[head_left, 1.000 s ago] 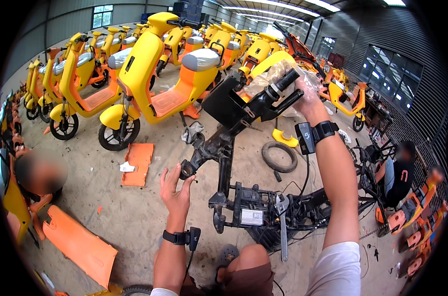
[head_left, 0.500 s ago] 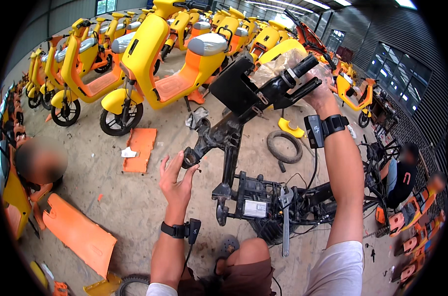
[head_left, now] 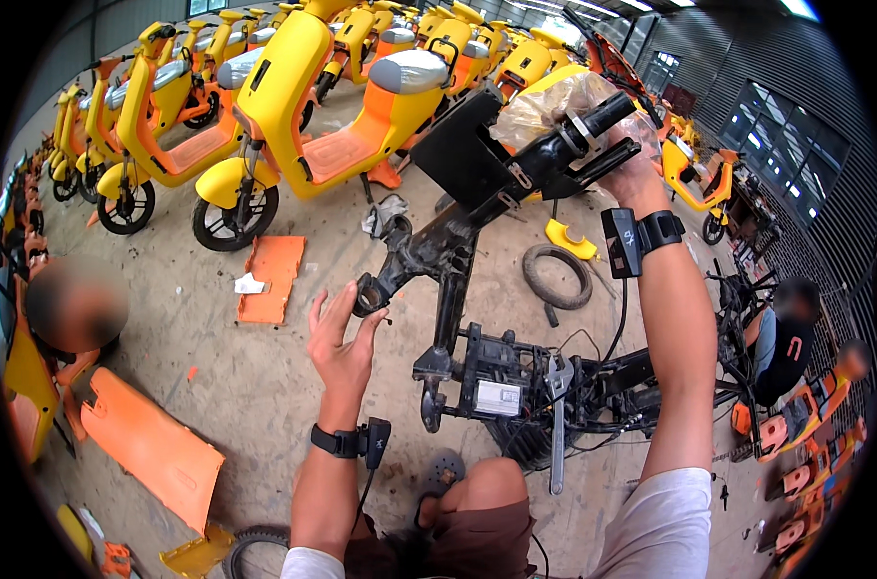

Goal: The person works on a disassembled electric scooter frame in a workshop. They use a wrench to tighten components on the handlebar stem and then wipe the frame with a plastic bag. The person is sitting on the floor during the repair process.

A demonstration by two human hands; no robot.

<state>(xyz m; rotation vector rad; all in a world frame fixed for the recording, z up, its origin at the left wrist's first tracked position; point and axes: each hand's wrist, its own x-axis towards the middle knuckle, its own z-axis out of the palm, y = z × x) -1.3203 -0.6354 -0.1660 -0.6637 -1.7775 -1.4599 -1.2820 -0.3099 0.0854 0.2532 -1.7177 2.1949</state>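
A bare black scooter frame (head_left: 448, 253) stands in front of me. My left hand (head_left: 340, 333) is at the ring-shaped end (head_left: 369, 295) of its left branch, fingers on one side and thumb on the other. My right hand (head_left: 629, 179) is at the upper right end, behind a black tube (head_left: 575, 133) and flat bracket; its fingers are mostly hidden, and it appears to grip the frame. A black box-shaped part (head_left: 460, 154) is attached beside that tube. Lower down, a silver adjustable wrench (head_left: 558, 434) lies across the wiring, beside a white-faced unit (head_left: 497, 398).
Yellow-orange scooters (head_left: 284, 116) stand in rows behind. A tyre (head_left: 557, 277), a yellow cover piece (head_left: 570, 241) and orange panels (head_left: 153, 449) lie on the concrete floor. One person (head_left: 76, 304) is at the left, another (head_left: 786, 338) at the right.
The whole view has shifted slightly, so most things sit a little higher. Both hands keep their places on the frame.
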